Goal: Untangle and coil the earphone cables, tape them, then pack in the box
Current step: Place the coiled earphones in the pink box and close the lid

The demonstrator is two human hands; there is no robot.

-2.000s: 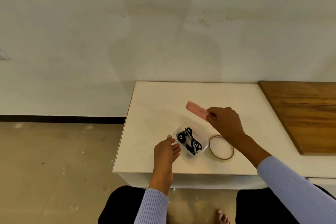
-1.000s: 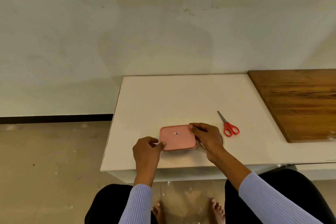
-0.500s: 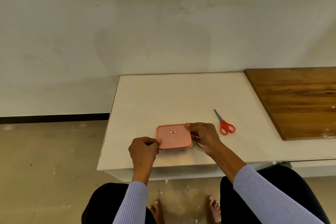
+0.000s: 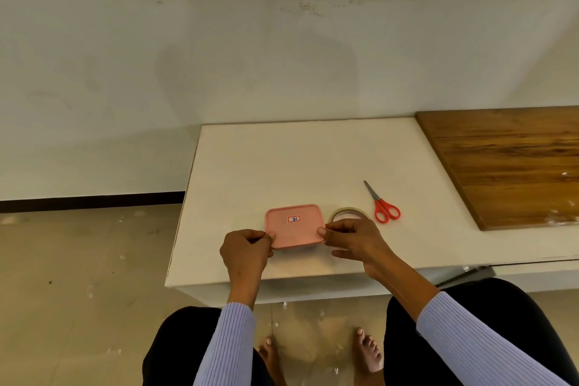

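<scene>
A small box with a pink lid (image 4: 294, 226) sits near the front edge of the white table (image 4: 282, 166). The lid is on and carries a small white label. The earphone cables are hidden under the lid. My left hand (image 4: 246, 249) pinches the lid's front left corner. My right hand (image 4: 354, 236) pinches its front right corner. A roll of clear tape (image 4: 347, 214) lies just right of the box, partly behind my right hand.
Red-handled scissors (image 4: 380, 205) lie right of the tape, blades pointing away. A wooden board (image 4: 507, 163) covers the table's right side. The wall stands behind the table, and the table's front edge is close to my knees.
Two seconds ago the box was uncovered with the black cables showing and my right hand held the pink lid above it. The lid now sits on the box with both hands at its front corners.
</scene>
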